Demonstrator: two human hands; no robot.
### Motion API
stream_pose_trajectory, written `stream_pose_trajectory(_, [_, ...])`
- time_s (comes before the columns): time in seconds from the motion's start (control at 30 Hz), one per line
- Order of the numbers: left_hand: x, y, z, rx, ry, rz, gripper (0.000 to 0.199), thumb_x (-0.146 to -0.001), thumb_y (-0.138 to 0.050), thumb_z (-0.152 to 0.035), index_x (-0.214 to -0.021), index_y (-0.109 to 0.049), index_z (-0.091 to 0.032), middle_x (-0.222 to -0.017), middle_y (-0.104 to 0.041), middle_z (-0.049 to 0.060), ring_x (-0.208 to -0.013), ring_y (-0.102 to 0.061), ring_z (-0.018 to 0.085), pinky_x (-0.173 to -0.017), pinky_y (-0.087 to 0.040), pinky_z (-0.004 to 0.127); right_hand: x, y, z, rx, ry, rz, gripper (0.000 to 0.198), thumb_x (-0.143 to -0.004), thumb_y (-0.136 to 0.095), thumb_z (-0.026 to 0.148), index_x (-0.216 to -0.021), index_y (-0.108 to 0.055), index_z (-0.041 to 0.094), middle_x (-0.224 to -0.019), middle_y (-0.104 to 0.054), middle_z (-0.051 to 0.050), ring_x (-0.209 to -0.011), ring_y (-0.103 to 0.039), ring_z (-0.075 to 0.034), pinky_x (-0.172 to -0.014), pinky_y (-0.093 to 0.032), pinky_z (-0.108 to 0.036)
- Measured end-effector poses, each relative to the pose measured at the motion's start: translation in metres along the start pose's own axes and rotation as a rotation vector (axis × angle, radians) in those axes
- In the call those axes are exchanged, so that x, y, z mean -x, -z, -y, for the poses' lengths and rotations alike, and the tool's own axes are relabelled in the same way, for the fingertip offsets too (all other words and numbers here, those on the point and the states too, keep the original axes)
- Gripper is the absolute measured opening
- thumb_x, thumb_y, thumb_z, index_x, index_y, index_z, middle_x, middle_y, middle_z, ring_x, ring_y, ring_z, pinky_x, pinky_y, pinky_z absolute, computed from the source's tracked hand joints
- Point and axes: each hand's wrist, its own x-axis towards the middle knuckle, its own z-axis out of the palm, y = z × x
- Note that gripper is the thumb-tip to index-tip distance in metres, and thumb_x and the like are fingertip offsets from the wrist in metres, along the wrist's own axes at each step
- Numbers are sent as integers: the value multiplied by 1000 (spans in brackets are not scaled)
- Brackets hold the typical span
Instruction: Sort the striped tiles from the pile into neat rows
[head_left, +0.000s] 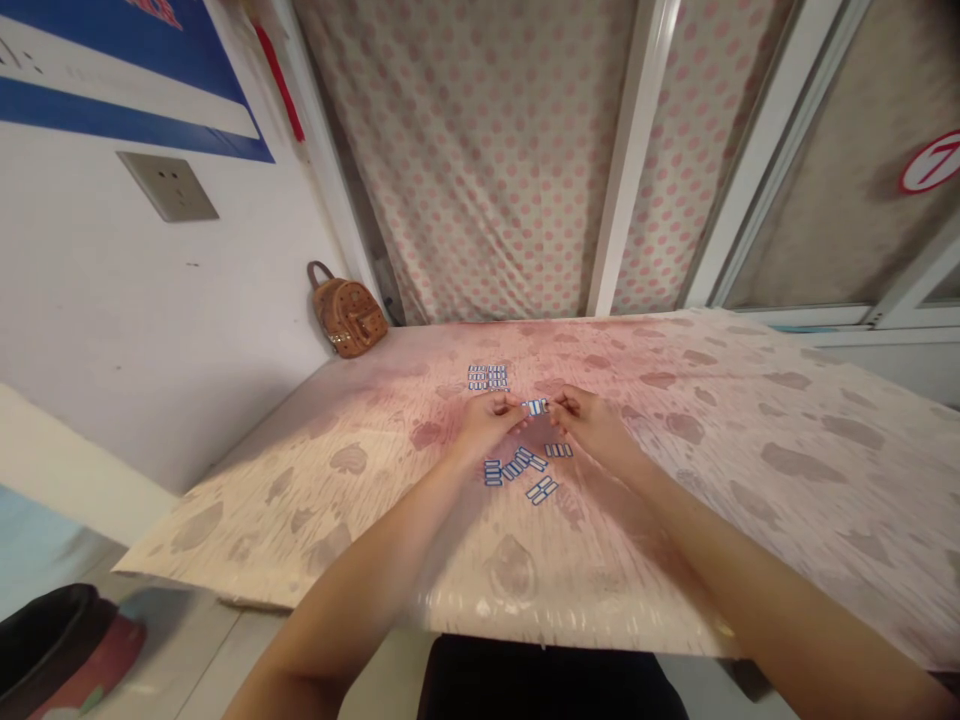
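Left hand (491, 418) and right hand (585, 420) pinch a small striped piece (535, 407) by its ends, finger gaps narrow; pale bars, blue edging, fine print too small to read. It's just right of the neat block (487, 377), on the wearer's side. Similar loose pieces (492, 473) lie scattered on the worktop (247, 500), nearer the wearer than the block.
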Motion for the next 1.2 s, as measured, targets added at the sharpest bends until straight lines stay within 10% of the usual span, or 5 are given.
stream_pose_trajectory(0.43, [-7, 28, 6, -326, -12, 32, 12, -74, -68, -22, -69, -67, -12, -60, -63, 1, -53, -53, 9, -52, -39, 20, 4, 10, -2, 490, 68, 249, 8, -77, -57, 13, -78, -64, 17, -81, -64, -4, -71, -58, -16, -65, -39, -26])
stream_pose_trajectory(0.87, [-5, 30, 6, -577, -71, -26, 16, -72, -72, -25, -84, -70, -14, -69, -68, 2, -63, -59, 12, -56, -39, 21, 16, -22, -3, 483, 193, 394, 16, -76, -59, 9, -88, -60, 19, -89, -59, -5, -79, -58, -18, -70, -43, -27])
stream_pose_trajectory(1.2, [3, 28, -7, -525, -83, 400, 18, -76, -68, -32, -80, -74, -15, -75, -71, 3, -69, -62, 15, -61, -44, 23, 17, -23, -8, 521, 137, 368, 16, -74, -54, 9, -85, -58, 19, -81, -59, -4, -70, -55, -17, -61, -37, -28])
